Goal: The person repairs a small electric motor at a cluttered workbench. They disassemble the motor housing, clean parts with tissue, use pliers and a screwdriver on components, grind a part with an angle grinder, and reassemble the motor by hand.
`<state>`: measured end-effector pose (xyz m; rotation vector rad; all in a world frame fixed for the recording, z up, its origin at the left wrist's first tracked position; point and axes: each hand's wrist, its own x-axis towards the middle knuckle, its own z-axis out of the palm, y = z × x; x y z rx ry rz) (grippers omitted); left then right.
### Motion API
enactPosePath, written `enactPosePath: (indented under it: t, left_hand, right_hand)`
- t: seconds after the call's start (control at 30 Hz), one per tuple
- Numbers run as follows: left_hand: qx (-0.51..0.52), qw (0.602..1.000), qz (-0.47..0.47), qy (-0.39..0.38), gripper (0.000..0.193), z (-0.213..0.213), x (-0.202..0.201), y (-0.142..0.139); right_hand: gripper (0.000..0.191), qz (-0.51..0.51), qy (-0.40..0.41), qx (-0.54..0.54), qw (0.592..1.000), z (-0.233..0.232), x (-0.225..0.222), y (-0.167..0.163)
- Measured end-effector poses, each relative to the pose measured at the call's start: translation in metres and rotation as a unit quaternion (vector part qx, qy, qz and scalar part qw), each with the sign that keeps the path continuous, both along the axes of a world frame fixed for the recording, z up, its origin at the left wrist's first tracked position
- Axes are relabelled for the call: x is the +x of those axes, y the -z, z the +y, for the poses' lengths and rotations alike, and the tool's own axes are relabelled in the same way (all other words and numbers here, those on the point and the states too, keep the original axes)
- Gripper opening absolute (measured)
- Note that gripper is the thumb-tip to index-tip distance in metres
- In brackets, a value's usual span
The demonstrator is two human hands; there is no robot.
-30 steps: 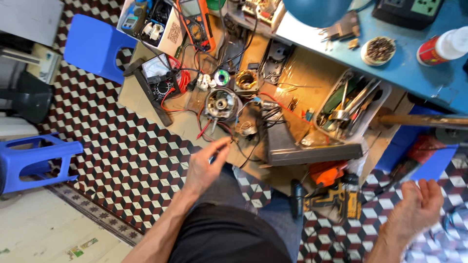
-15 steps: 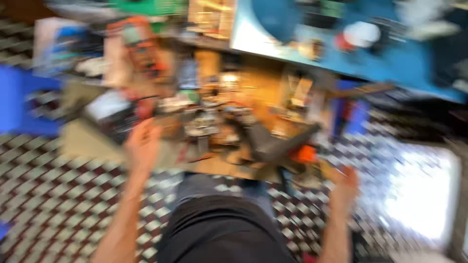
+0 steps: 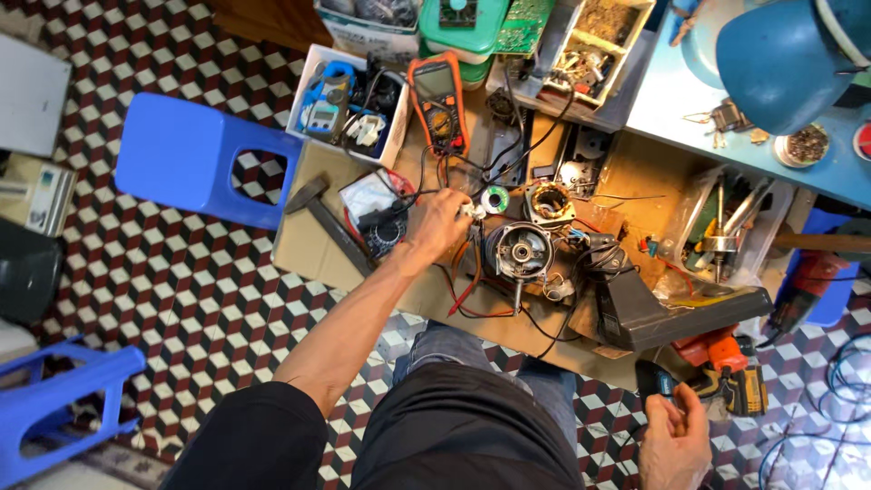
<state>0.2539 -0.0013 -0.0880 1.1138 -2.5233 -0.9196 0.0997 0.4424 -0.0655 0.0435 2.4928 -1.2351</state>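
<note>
Two hands are working well apart here. The left hand is reaching across the cardboard work mat, its fingers closing on a small white part just beside the solder spool and above the opened motor housing; whether the pinch is firm, I cannot tell. The right hand is curling loosely near the dark handle of the orange cordless drill, hardly gripping it, by my reading. Red test leads are trailing under the wrist, so lifting the part straight up and slowly seems wise, keeping the forearm clear of the orange multimeter.
</note>
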Motion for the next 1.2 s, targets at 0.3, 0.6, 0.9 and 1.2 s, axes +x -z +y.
enactPosePath:
  t: [0.3, 0.6, 0.9, 1.2]
  left_hand:
    - [-0.019, 0.999, 0.029, -0.007, 0.014, -0.012, -0.004, 0.012]
    - [0.511, 0.803, 0.272, -0.144, 0.032, -0.006, 0.037, -0.042]
    - [0.619, 0.618, 0.433, -0.216, 0.028, 0.008, 0.002, -0.046]
    - [0.601, 0.616, 0.464, -0.21, 0.028, 0.02, -0.077, -0.047]
  right_hand:
    - [0.042, 0.049, -0.024, 0.03, 0.998, -0.098, 0.045, -0.086]
    - [0.03, -0.038, -0.27, -0.09, 0.958, -0.279, 0.05, -0.119]
    - [0.034, -0.2, -0.191, -0.293, 0.915, -0.308, 0.031, -0.091]
    - [0.023, -0.189, -0.15, -0.319, 0.917, -0.303, -0.008, -0.084]
